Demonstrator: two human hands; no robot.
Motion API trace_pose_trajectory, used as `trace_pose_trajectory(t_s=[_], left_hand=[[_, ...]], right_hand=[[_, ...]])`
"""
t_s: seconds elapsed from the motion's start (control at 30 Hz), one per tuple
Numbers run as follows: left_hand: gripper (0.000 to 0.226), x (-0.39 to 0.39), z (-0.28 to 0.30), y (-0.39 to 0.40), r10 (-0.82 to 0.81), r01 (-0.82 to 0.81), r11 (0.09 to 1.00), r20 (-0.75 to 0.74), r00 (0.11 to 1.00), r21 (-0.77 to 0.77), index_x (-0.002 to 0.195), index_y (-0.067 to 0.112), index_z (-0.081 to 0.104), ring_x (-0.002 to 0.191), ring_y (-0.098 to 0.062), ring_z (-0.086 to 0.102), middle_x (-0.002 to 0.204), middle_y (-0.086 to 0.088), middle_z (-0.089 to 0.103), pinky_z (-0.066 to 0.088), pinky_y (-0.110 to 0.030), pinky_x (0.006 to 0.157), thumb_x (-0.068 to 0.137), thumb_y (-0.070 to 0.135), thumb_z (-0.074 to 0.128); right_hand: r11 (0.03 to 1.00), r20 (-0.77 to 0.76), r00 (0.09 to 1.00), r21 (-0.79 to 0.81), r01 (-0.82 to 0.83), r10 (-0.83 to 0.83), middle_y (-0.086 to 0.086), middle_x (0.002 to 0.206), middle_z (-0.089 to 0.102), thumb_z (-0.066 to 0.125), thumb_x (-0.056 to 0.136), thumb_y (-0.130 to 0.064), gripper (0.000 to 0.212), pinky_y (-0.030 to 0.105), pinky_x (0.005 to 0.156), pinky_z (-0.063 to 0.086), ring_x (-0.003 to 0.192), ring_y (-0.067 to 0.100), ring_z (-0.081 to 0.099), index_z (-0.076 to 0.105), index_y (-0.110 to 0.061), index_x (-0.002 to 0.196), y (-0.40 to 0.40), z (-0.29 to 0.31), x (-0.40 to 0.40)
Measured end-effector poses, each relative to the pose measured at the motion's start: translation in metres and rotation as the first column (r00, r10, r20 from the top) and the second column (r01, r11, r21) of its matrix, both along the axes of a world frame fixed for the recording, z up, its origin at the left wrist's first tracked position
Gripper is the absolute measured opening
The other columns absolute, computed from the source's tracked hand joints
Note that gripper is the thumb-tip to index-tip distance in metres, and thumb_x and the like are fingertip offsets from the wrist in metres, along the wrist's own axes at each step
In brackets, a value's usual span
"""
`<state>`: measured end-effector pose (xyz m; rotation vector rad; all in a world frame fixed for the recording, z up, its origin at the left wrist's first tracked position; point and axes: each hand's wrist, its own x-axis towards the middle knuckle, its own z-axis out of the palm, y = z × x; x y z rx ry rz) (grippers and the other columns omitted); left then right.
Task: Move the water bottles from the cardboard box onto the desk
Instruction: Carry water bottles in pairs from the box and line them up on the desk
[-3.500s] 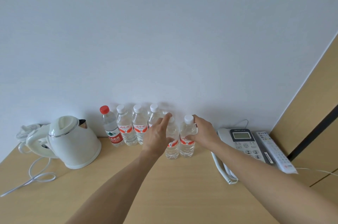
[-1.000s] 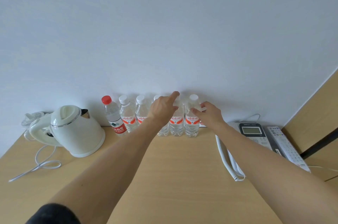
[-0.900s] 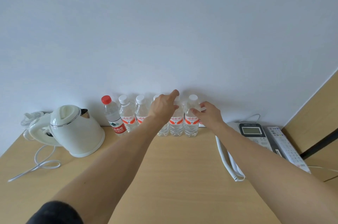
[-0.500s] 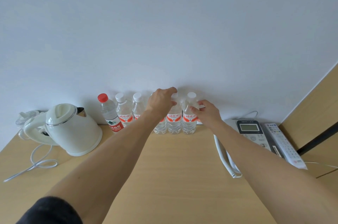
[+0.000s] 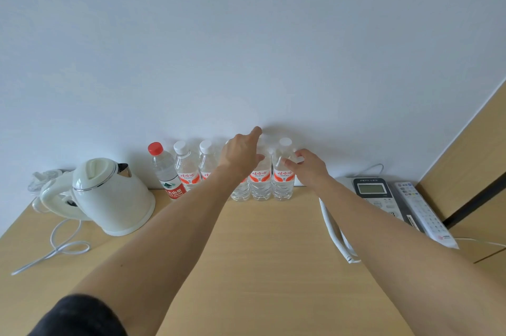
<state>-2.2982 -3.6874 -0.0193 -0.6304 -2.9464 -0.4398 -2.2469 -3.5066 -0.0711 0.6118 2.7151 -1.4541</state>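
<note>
Several clear water bottles with white caps and red-orange labels stand in a row against the wall at the back of the wooden desk (image 5: 260,253). My left hand (image 5: 239,156) holds the second bottle from the right (image 5: 260,185) near its neck, index finger stretched over the cap. It hides most of the bottle (image 5: 241,193) to the left. My right hand (image 5: 306,168) pinches the shoulder of the rightmost bottle (image 5: 283,183) with thumb and fingers. Two more such bottles (image 5: 187,168) stand further left. The cardboard box is out of view.
A red-capped bottle (image 5: 164,171) ends the row on the left. A white electric kettle (image 5: 109,198) and its loose cord (image 5: 54,250) lie at the left. A desk phone (image 5: 375,196) and a remote (image 5: 421,212) sit at the right, beside a wooden panel (image 5: 479,157).
Both hands have pushed their two bottles back from the middle of the desk into the row at the wall. In the last half second my left index finger straightened over the cap.
</note>
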Motion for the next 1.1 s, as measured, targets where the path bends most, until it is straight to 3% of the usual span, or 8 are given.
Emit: trace_pose_trajectory(t_s=[0.07, 0.23, 0.37, 0.57, 0.7, 0.83, 1.0, 1.1], left_hand=[[0.042, 0.005, -0.001, -0.001, -0.009, 0.009, 1.0, -0.075, 0.997, -0.012, 0.13, 0.015, 0.049, 0.084, -0.035, 0.062, 0.087, -0.009, 0.061, 0.046, -0.037, 0.066, 0.094, 0.025, 0.069], [0.023, 0.011, 0.002, -0.003, 0.011, -0.022, 0.997, -0.137, 0.991, -0.076, 0.12, 0.017, 0.061, 0.091, -0.03, 0.065, 0.101, -0.004, 0.066, 0.05, -0.038, 0.071, 0.098, 0.024, 0.06], [0.032, 0.012, 0.004, -0.005, 0.035, -0.051, 0.991, -0.129, 0.991, -0.125, 0.12, 0.023, 0.065, 0.095, -0.028, 0.066, 0.106, -0.002, 0.069, 0.047, -0.034, 0.072, 0.094, 0.01, 0.052], [0.047, 0.017, 0.003, -0.012, 0.011, -0.017, 0.994, -0.056, 0.998, -0.109, 0.135, 0.029, 0.055, 0.098, -0.028, 0.064, 0.108, -0.004, 0.069, 0.043, -0.032, 0.069, 0.093, 0.009, 0.047], [0.057, 0.02, 0.001, -0.018, -0.027, 0.028, 0.988, 0.004, 1.0, -0.152, 0.149, 0.033, 0.036, 0.102, -0.029, 0.063, 0.112, -0.005, 0.067, 0.041, -0.035, 0.068, 0.095, 0.017, 0.049], [0.073, 0.025, 0.0, -0.022, -0.05, 0.063, 0.985, 0.079, 0.996, -0.164, 0.157, 0.032, 0.019, 0.103, -0.028, 0.062, 0.111, -0.006, 0.062, 0.044, -0.035, 0.072, 0.095, 0.018, 0.054], [0.074, 0.026, 0.005, -0.033, -0.052, 0.065, 0.984, 0.082, 0.995, -0.165, 0.157, 0.033, 0.019, 0.109, -0.031, 0.061, 0.118, -0.008, 0.061, 0.04, -0.035, 0.074, 0.094, 0.02, 0.056], [0.069, 0.025, 0.011, -0.045, -0.029, 0.04, 0.986, 0.066, 0.997, -0.161, 0.155, 0.031, 0.023, 0.111, -0.032, 0.06, 0.121, -0.008, 0.058, 0.047, -0.039, 0.077, 0.094, 0.021, 0.055]], right_hand=[[1.0, -0.02, 0.999, 0.0, 0.026, -0.026, 0.002, 0.126, 0.062, 0.067, 0.09, -0.049, 0.057, 0.027, 0.088, 0.041, 0.113, 0.021, 0.058, 0.054, -0.016, 0.135, -0.001, 0.001, 0.003], [0.998, -0.079, 0.995, 0.027, 0.06, -0.057, 0.001, 0.113, 0.067, 0.075, 0.086, -0.038, 0.048, 0.028, 0.084, 0.046, 0.097, 0.017, 0.061, 0.059, -0.017, 0.126, -0.001, 0.003, 0.009], [0.993, -0.063, 0.998, 0.115, 0.025, -0.018, 0.001, 0.116, 0.067, 0.072, 0.086, -0.026, 0.044, 0.027, 0.085, 0.047, 0.102, 0.016, 0.061, 0.059, -0.016, 0.127, 0.001, 0.007, 0.011], [0.984, 0.029, 0.999, 0.169, -0.049, 0.045, 0.002, 0.118, 0.068, 0.069, 0.086, -0.02, 0.048, 0.025, 0.082, 0.042, 0.099, 0.016, 0.058, 0.055, -0.016, 0.133, 0.003, 0.011, 0.009], [0.981, 0.101, 0.991, 0.164, -0.103, 0.087, 0.004, 0.125, 0.067, 0.068, 0.087, -0.019, 0.052, 0.025, 0.083, 0.039, 0.111, 0.02, 0.06, 0.052, -0.016, 0.137, 0.007, 0.016, 0.008], [0.983, 0.117, 0.99, 0.157, -0.098, 0.08, 0.003, 0.126, 0.064, 0.066, 0.088, -0.018, 0.055, 0.024, 0.082, 0.037, 0.1, 0.016, 0.053, 0.049, -0.017, 0.14, 0.004, 0.021, 0.008], [0.981, 0.135, 0.987, 0.16, -0.11, 0.088, 0.004, 0.129, 0.062, 0.064, 0.09, -0.018, 0.054, 0.025, 0.082, 0.038, 0.1, 0.017, 0.052, 0.048, -0.019, 0.142, 0.0, 0.028, 0.01], [0.98, 0.13, 0.988, 0.173, -0.1, 0.078, 0.004, 0.132, 0.06, 0.062, 0.092, -0.022, 0.053, 0.026, 0.082, 0.039, 0.102, 0.018, 0.052, 0.047, -0.02, 0.142, -0.002, 0.034, 0.013]])
